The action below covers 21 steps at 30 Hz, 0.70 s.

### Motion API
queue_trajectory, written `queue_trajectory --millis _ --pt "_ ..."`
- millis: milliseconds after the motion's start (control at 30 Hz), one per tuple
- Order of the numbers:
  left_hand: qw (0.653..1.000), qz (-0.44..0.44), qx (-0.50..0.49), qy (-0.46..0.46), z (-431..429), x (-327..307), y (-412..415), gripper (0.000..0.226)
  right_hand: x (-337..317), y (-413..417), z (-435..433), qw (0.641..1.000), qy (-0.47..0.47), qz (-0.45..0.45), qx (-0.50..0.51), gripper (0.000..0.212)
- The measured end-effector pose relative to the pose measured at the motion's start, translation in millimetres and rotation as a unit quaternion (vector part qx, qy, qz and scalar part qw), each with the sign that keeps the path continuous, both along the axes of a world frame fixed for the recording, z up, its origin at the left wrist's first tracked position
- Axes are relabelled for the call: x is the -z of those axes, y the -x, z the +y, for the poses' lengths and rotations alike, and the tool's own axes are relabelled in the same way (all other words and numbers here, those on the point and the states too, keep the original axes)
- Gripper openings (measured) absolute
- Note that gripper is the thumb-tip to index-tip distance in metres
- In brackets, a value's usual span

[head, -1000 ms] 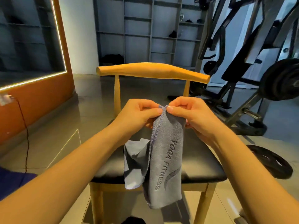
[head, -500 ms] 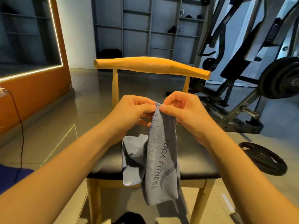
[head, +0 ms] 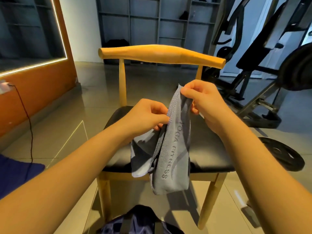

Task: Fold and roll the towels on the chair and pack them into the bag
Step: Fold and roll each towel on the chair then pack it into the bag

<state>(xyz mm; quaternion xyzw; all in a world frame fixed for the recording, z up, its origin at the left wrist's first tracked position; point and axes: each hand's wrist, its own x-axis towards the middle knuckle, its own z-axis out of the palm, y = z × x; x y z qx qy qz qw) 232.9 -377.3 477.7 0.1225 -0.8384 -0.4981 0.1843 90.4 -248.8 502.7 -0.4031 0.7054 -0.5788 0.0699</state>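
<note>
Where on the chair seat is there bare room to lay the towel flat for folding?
Bare: the right side of the seat, beyond the towel, and a patch at the back left, by the left hand. Crowded: the front middle, where that hand and the right hand hold the towel.

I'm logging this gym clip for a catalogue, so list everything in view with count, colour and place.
chair: one, light wood frame with black seat, centre
towel: one, grey with YOGA FITNESS lettering, held up above the seat
bag: one, dark blue with black straps, on the floor at the bottom edge, in front of the chair
weight plate: one, black, on the floor right of the chair
gym machine: one, black, right background
shelving: one unit, grey, back wall
cable: one, dark, hanging at the left wall
blue fabric: one piece, left edge, kind unclear
left hand: pinches the towel's edge, lower down
right hand: pinches the towel's top corner
</note>
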Motion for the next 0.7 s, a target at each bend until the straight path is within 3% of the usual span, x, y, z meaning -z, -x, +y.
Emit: queue_trajectory --millis 167,333,500,700 --pt "0.999 -0.026 -0.018 0.023 -7.1 25.9 3.1 0.004 17.5 28.4 -2.4 0.986 0.05 -0.151 0.039 0.013" --pt "0.994 -0.01 -0.03 0.101 -8.2 55.0 0.9 0.02 34.9 48.1 -9.1 0.945 0.113 -0.3 0.058 0.028" --pt "0.977 0.013 -0.02 0.213 -7.9 75.9 0.9 0.025 51.9 63.1 -4.7 0.931 0.109 -0.343 0.064 0.031" --pt "0.983 -0.04 -0.023 0.179 -0.2 81.2 8.1 0.008 54.1 67.8 -1.1 0.933 0.111 -0.339 0.053 0.03"
